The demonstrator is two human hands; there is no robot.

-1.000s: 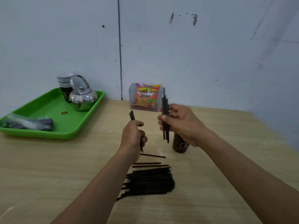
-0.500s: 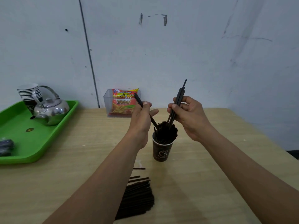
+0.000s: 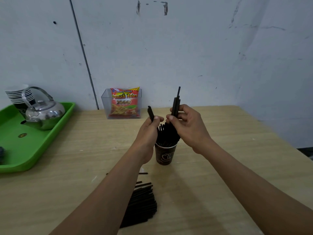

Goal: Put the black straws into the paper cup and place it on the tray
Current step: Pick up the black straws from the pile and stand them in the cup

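Now left hand [image 3: 149, 133] and right hand [image 3: 188, 129] pinch black straws [image 3: 176, 102]; packet [image 3: 124, 103] reads "French Fries".

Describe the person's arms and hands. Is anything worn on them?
Both are bare. The left hand and right hand show no gloves, rings or tape, and the visible thumbnails look short and unpainted. The left forearm and right forearm are uncovered down to the frame's bottom edge, with no sleeve, watch or bracelet in view.
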